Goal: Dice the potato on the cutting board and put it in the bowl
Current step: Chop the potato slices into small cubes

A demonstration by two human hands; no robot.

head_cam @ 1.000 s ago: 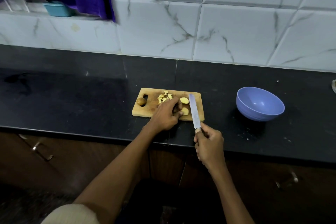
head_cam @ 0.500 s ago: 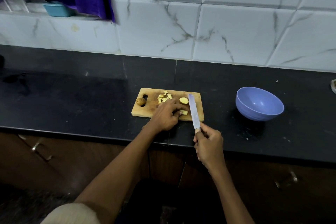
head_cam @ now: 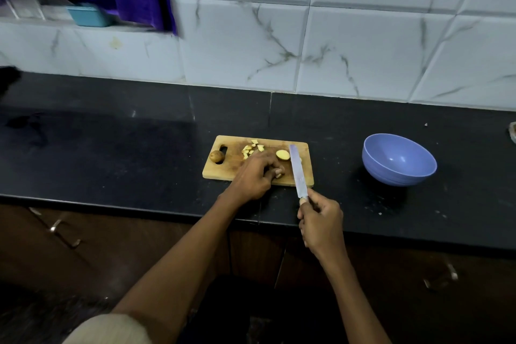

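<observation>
Your left hand (head_cam: 255,173) rested on the wooden cutting board (head_cam: 223,169), fingers curled down over something I could not make out. Your right hand (head_cam: 321,220) gripped the handle of the knife (head_cam: 298,173), its blade lying across the board's right part, just right of your left fingers. A potato half (head_cam: 282,155) lay cut face up between the blade and your left hand. Diced pieces (head_cam: 252,148) sat just beyond your left knuckles; a small potato end (head_cam: 216,156) sat by the handle slot. The blue bowl (head_cam: 399,159) stood well apart on the black table (head_cam: 111,153).
</observation>
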